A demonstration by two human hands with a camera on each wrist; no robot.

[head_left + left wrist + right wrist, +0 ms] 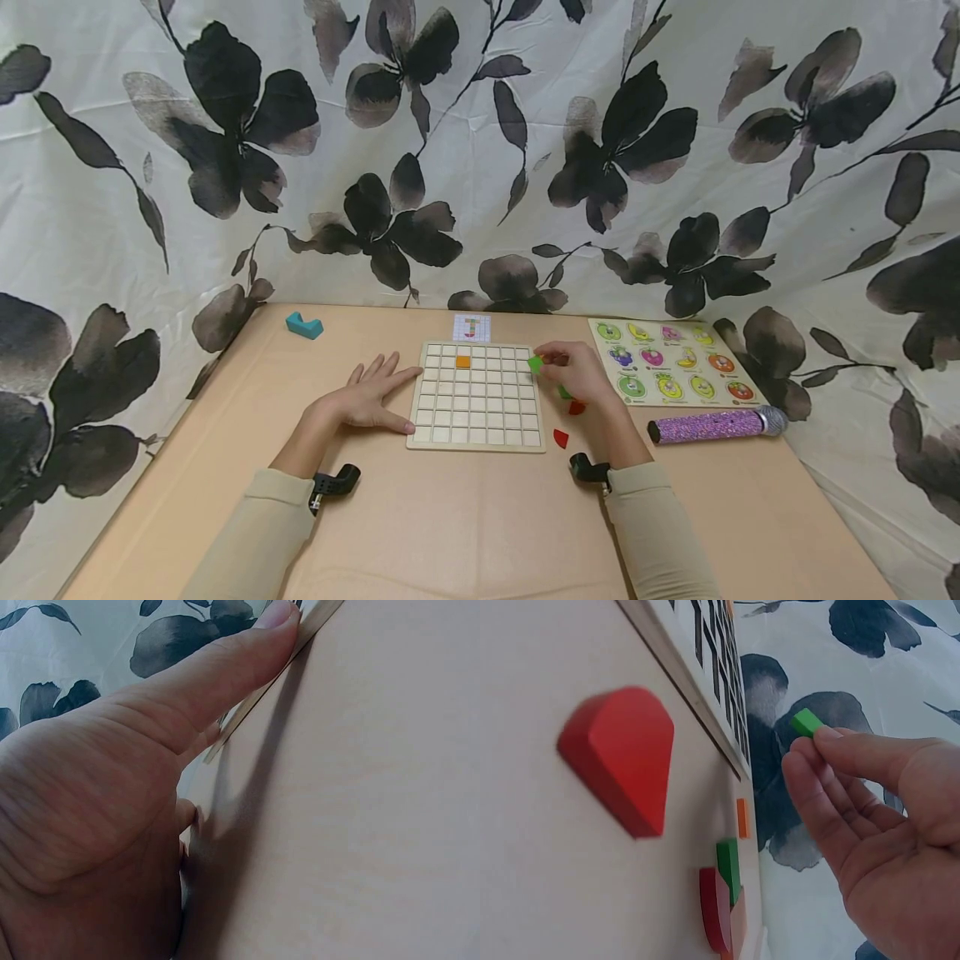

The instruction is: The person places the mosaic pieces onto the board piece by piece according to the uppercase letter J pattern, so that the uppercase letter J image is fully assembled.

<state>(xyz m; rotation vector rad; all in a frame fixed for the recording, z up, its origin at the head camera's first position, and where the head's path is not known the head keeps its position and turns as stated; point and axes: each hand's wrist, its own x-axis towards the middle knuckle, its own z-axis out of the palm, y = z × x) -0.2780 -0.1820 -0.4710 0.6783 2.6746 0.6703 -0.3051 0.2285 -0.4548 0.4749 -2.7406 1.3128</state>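
A white board with a grid of square cells (476, 447) lies flat in the middle of the table. One orange square block (462, 362) sits in its upper part. My left hand (367, 396) rests at the board's left side, fingers spread, with the thumb (247, 664) touching the edge. Over the upper right corner, my right hand (581, 371) pinches a small green block (806, 722) between thumb and fingertips. Below that hand lie a red rounded block (626, 761), a second red piece (714, 907), another green block (728, 866) and an orange piece (742, 817).
A small printed card (472, 327) touches the board's far edge. At the back left is a teal block (304, 326). To the right lie a fruit picture sheet (637, 402) and a purple glittery microphone (708, 426). A floral cloth (495, 208) hangs behind the table.
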